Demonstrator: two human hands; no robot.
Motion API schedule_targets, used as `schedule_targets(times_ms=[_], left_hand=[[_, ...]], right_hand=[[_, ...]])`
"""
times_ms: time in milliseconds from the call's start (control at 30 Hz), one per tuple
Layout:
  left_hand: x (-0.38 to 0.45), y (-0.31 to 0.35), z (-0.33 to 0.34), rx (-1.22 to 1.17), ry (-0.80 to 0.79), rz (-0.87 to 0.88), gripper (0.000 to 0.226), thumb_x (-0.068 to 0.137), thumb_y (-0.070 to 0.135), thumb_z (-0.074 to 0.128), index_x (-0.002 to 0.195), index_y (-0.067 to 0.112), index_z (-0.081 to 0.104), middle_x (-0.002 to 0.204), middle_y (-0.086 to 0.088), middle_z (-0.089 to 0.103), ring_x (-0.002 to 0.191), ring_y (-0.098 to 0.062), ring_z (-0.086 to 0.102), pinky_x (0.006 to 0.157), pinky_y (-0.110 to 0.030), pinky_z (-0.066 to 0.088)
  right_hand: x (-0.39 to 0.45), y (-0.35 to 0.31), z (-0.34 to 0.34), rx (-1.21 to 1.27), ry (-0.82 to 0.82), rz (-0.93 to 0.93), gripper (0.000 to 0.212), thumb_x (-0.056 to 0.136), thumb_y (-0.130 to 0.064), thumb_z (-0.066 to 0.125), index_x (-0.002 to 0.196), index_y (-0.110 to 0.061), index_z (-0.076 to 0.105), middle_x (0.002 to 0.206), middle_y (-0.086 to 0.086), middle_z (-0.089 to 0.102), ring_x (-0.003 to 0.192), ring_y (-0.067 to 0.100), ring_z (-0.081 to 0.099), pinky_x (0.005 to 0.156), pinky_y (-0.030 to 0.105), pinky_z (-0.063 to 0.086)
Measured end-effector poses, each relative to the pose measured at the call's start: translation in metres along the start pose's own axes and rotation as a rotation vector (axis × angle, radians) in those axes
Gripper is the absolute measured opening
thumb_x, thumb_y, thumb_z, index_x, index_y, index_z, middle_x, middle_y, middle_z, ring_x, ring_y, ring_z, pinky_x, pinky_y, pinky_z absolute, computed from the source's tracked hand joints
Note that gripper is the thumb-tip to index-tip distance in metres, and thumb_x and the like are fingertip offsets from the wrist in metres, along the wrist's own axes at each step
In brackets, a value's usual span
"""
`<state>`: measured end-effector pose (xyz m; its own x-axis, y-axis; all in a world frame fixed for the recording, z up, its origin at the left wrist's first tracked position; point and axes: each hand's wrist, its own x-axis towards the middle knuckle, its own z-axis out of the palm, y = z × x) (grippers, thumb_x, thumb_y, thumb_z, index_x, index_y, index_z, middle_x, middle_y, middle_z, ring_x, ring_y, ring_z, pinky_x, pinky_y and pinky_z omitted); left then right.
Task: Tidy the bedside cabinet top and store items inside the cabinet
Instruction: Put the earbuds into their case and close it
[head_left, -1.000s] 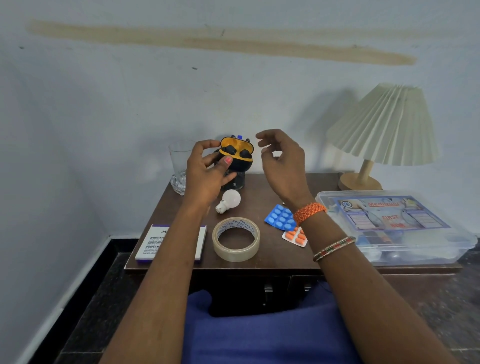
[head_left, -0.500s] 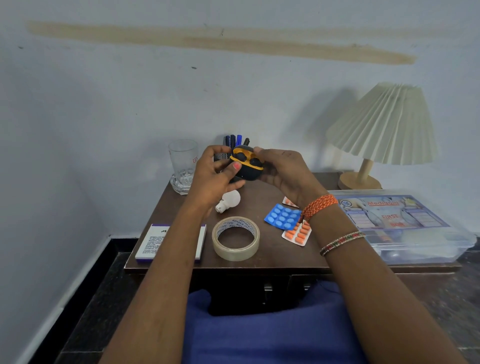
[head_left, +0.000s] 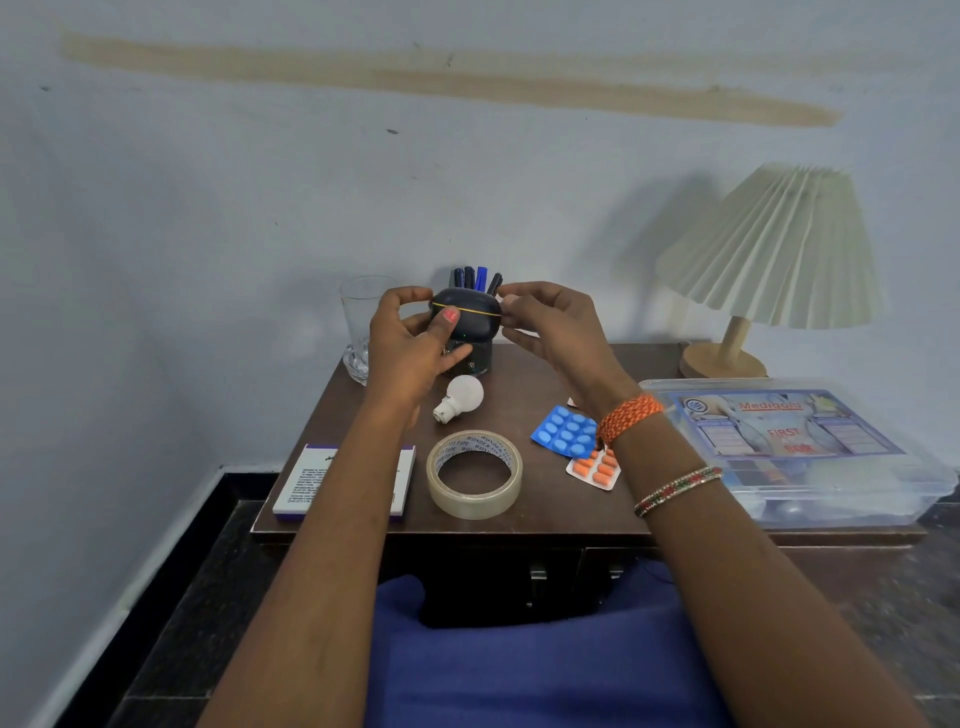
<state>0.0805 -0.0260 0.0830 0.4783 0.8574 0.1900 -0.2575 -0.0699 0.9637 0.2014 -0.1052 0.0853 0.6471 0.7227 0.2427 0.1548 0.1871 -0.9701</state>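
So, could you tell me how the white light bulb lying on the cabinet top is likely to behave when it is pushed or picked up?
The light bulb lies on its side with a round globe, so it would probably roll if nudged. It looks light for its size. Its smooth surface may be slippery, and it is likely fragile.
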Motion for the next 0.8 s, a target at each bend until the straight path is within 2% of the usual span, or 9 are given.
schedule_targets(times_ms=[100, 200, 333, 433, 567, 667, 733, 800], left_hand=[[0.0, -0.001, 0.0, -0.007, 0.01, 0.006, 0.027, 0.09, 0.004, 0.057, 0.112, 0.014, 0.046, 0.099, -0.01, 0.061, 0.083, -0.013, 0.065, 0.064, -0.023, 0.06], [0.001, -0.002, -0.001, 0.028, 0.01, 0.02, 0.029, 0.09, 0.004, 0.058, 0.116, 0.015, 0.049, 0.103, -0.013, 0.061, 0.09, -0.02, 0.065, 0.065, -0.024, 0.06], [0.0, -0.002, 0.0, 0.005, -0.013, 0.047, 0.03, 0.09, 0.006, 0.058, 0.12, 0.012, 0.058, 0.092, -0.009, 0.065, 0.084, -0.018, 0.068, 0.061, -0.02, 0.058], [0.001, -0.004, 0.001, 0.076, -0.034, 0.048, 0.029, 0.089, 0.006, 0.061, 0.117, 0.014, 0.061, 0.089, -0.01, 0.068, 0.075, -0.012, 0.069, 0.059, -0.021, 0.058], [0.001, -0.007, 0.002, 0.105, -0.071, 0.004, 0.026, 0.087, 0.004, 0.062, 0.112, 0.01, 0.063, 0.079, -0.007, 0.067, 0.058, -0.005, 0.067, 0.057, -0.016, 0.056], [0.002, -0.011, 0.002, 0.132, -0.044, -0.011, 0.023, 0.085, 0.008, 0.067, 0.108, 0.007, 0.065, 0.08, -0.01, 0.069, 0.072, -0.013, 0.07, 0.064, -0.023, 0.059], [0.003, -0.013, 0.002, 0.136, -0.007, -0.024, 0.013, 0.082, 0.012, 0.07, 0.095, 0.013, 0.068, 0.087, -0.013, 0.071, 0.08, -0.02, 0.071, 0.074, -0.033, 0.06], [0.004, -0.012, 0.004, 0.125, 0.0, -0.039, 0.006, 0.082, 0.015, 0.071, 0.082, 0.02, 0.066, 0.092, -0.015, 0.071, 0.086, -0.025, 0.071, 0.079, -0.039, 0.059]], right_hand=[[0.0, 0.004, 0.0, -0.125, -0.016, -0.102, 0.018, 0.089, -0.006, 0.059, 0.104, -0.008, 0.068, 0.095, 0.018, 0.069, 0.086, 0.017, 0.064, 0.085, 0.032, 0.055], [-0.001, 0.005, -0.003, -0.344, -0.031, -0.215, 0.028, 0.083, -0.003, 0.062, 0.109, -0.013, 0.067, 0.1, 0.013, 0.07, 0.086, 0.012, 0.064, 0.074, 0.018, 0.053], [-0.004, 0.013, 0.002, -0.638, -0.094, -0.381, 0.055, 0.076, -0.019, 0.071, 0.128, -0.019, 0.054, 0.122, 0.004, 0.058, 0.104, 0.013, 0.054, 0.088, 0.023, 0.044], [-0.005, 0.02, 0.008, -0.817, -0.132, -0.497, 0.064, 0.076, -0.033, 0.073, 0.132, -0.014, 0.048, 0.124, 0.007, 0.056, 0.112, 0.021, 0.052, 0.094, 0.03, 0.044], [-0.006, 0.011, 0.003, -0.844, -0.081, -0.533, 0.047, 0.077, -0.027, 0.074, 0.119, -0.011, 0.062, 0.111, 0.007, 0.067, 0.099, 0.019, 0.061, 0.082, 0.021, 0.041], [-0.007, 0.011, 0.002, -0.84, -0.158, -0.511, 0.045, 0.078, -0.029, 0.074, 0.119, -0.012, 0.061, 0.108, 0.006, 0.069, 0.095, 0.017, 0.063, 0.081, 0.023, 0.047], [-0.006, 0.015, 0.004, -0.874, -0.181, -0.512, 0.055, 0.078, -0.03, 0.074, 0.127, -0.013, 0.054, 0.113, 0.006, 0.066, 0.1, 0.019, 0.061, 0.086, 0.029, 0.05], [-0.006, 0.018, 0.007, -0.866, -0.173, -0.478, 0.063, 0.077, -0.029, 0.075, 0.131, -0.012, 0.045, 0.113, 0.008, 0.064, 0.099, 0.021, 0.061, 0.084, 0.032, 0.051]])
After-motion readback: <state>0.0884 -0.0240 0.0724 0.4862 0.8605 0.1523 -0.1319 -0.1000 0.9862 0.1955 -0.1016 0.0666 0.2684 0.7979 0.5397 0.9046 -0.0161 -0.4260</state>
